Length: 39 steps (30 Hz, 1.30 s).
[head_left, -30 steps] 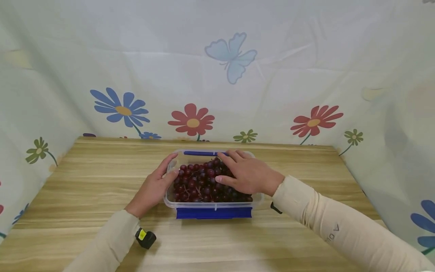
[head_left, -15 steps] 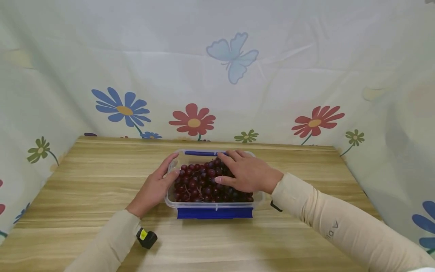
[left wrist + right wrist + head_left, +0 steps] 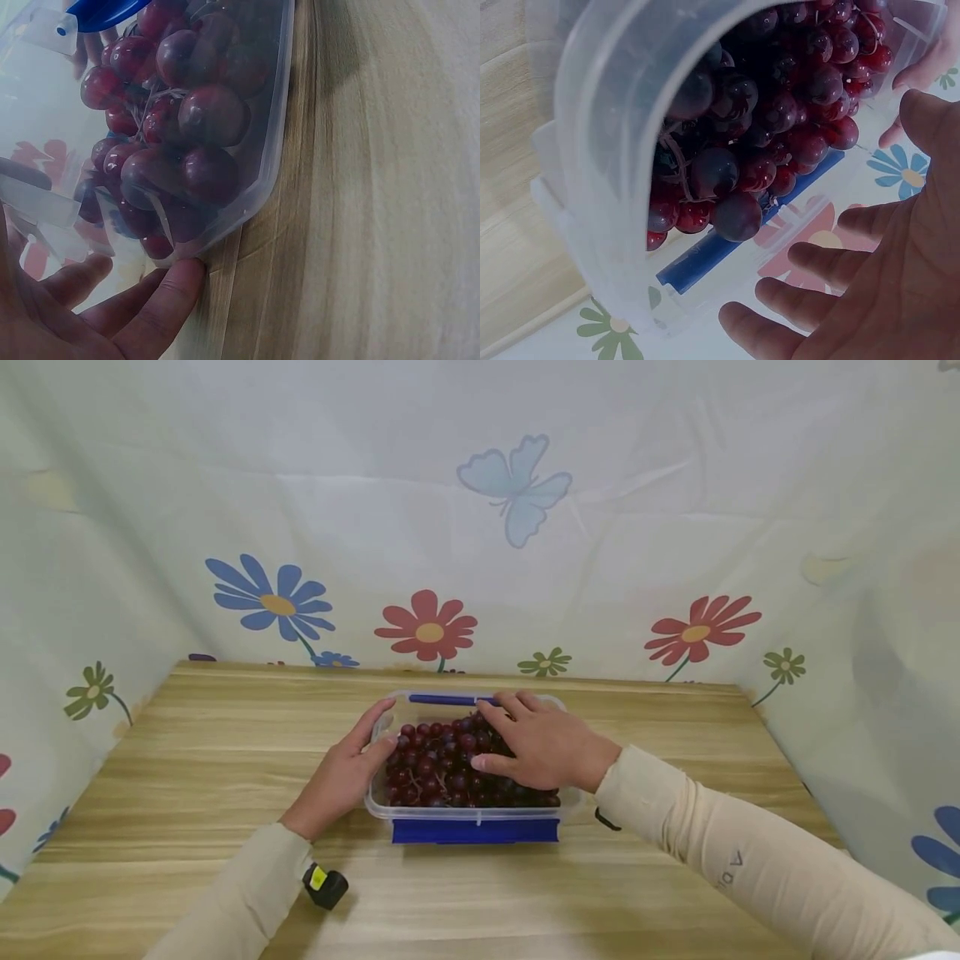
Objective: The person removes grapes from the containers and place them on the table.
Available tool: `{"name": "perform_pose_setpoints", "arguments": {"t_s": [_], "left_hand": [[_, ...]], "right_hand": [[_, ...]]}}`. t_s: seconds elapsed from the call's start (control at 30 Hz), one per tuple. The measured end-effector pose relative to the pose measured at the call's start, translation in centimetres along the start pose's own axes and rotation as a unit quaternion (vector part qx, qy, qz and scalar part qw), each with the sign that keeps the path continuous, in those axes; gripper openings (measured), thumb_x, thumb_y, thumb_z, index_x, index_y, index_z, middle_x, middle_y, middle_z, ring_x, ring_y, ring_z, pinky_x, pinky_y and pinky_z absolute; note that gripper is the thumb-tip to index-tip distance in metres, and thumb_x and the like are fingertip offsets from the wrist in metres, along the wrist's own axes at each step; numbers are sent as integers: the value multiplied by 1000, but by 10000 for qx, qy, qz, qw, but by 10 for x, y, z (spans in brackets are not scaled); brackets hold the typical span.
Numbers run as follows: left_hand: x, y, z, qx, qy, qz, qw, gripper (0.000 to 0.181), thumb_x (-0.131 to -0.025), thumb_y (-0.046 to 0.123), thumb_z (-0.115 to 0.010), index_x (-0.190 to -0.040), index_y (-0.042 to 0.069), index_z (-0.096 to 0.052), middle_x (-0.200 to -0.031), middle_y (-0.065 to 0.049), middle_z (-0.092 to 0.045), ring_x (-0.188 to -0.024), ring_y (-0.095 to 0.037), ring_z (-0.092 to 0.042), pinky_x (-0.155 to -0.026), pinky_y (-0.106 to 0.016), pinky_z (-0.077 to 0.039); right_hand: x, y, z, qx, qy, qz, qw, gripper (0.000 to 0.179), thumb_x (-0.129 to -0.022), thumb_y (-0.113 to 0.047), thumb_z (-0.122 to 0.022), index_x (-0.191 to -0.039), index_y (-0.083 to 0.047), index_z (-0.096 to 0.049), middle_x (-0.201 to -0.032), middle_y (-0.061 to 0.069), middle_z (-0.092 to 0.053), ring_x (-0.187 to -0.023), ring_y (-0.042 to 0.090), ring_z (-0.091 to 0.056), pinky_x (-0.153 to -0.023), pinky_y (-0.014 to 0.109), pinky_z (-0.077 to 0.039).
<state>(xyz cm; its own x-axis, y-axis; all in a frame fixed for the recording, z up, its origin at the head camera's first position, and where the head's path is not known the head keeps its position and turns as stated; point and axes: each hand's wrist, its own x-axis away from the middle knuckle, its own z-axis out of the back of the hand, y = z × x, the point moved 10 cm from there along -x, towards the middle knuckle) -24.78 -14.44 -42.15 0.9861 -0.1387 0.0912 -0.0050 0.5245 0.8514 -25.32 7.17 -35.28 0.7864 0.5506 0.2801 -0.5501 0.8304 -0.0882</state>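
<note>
A clear plastic food container with blue latches stands in the middle of the table, full of dark red grapes on thin stems. My left hand holds its left side, thumb at the rim. In the left wrist view, the fingertips touch the outside of the wall near the bottom corner. Over the right part of the grapes is my right hand, palm down with fingers spread and fairly straight. The right wrist view shows those fingers holding nothing; whether they touch the grapes is unclear.
A wooden-grain table lies under the container. White cloth printed with flowers and a butterfly hangs behind and at both sides. Black wrist devices sit under both sleeves.
The right hand has shifted very slightly left over the grapes. The left hand and the container keep their places, and the view has drifted a little.
</note>
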Motion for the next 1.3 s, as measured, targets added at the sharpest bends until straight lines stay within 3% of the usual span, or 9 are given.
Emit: {"name": "perform_pose_setpoints", "arguments": {"t_s": [0.9, 1.3], "left_hand": [[1, -6, -1, 84, 38, 31, 10000, 54, -112, 48, -39, -163, 50, -21, -173, -13, -26, -154, -48, -33, -119, -72, -32], [0, -3, 1, 63, 56, 14, 10000, 53, -111, 49, -39, -162, 51, -23, -174, -9, -27, -156, -46, -30, -120, -72, -29]], "right_hand": [[-7, -18, -12, 214, -163, 187, 9995, 86, -102, -69, -44, -168, -21, -20, -176, 11, -17, -163, 39, -18, -130, 57, -26], [-13, -26, -10, 461, -207, 575, 9971, 91, -99, -69, -52, -168, -20, -20, -177, 9, -13, -164, 35, -16, -131, 54, -26]]}}
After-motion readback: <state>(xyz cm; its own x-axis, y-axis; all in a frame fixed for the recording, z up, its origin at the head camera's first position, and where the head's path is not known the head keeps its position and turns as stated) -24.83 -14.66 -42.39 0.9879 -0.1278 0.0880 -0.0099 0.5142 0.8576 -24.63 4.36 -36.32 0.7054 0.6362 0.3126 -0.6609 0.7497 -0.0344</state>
